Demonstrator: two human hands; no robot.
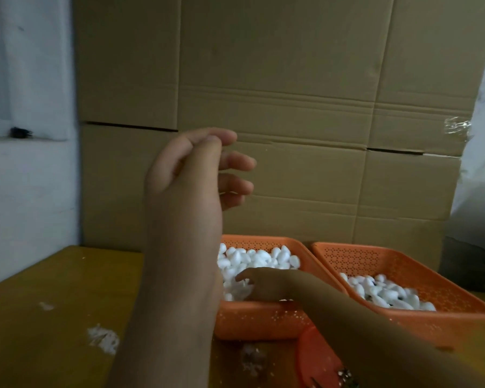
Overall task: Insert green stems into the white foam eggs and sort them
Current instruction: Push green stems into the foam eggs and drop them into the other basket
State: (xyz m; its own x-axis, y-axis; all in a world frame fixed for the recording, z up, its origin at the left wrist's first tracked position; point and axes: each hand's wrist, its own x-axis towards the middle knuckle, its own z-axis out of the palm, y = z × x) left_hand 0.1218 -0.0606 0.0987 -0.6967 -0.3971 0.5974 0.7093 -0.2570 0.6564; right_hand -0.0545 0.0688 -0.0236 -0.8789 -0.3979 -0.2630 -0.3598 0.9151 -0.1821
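Two orange perforated baskets stand side by side on the wooden table. The left basket holds a heap of plain white foam eggs. The right basket holds white eggs with dark bits among them. My left hand is raised high above the table, fingers loosely curled and apart, with nothing visible in it. My right hand reaches down into the left basket among the eggs; whether it grips one is hidden. No green stem is clearly visible.
Large cardboard boxes form a wall right behind the baskets. A small orange container sits at the near edge under my right forearm. White foam crumbs lie on the table at the left.
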